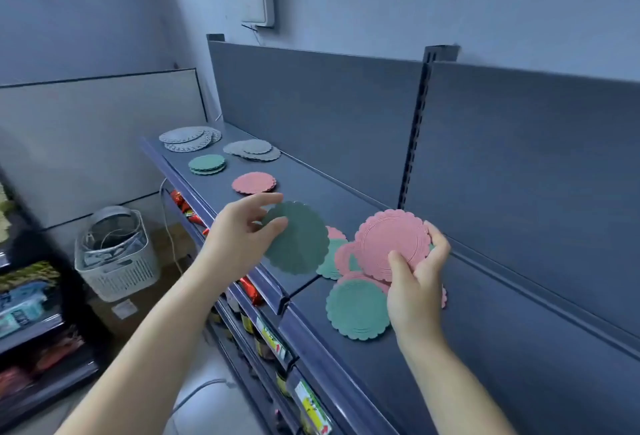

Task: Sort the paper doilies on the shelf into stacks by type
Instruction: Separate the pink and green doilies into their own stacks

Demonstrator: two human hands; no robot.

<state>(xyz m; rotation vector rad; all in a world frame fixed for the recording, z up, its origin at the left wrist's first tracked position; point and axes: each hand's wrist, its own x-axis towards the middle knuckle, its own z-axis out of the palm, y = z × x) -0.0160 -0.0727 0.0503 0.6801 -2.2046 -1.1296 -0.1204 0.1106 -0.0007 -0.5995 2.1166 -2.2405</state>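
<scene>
The right hand (415, 282) partly hides the loose pile (356, 310) on the shelf (311, 185), its grip pinching a pink doily (388, 244), while the raised left hand (239, 233) has its grip clamped on a green doily (298, 244).

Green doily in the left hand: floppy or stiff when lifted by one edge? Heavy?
Probably fairly stiff: the green doily juts out flat from the left hand, which pinches only one edge, with no visible droop. Likely light, since a fingertip pinch carries it. Thin and flat, so it should slide rather than roll if pushed.
</scene>
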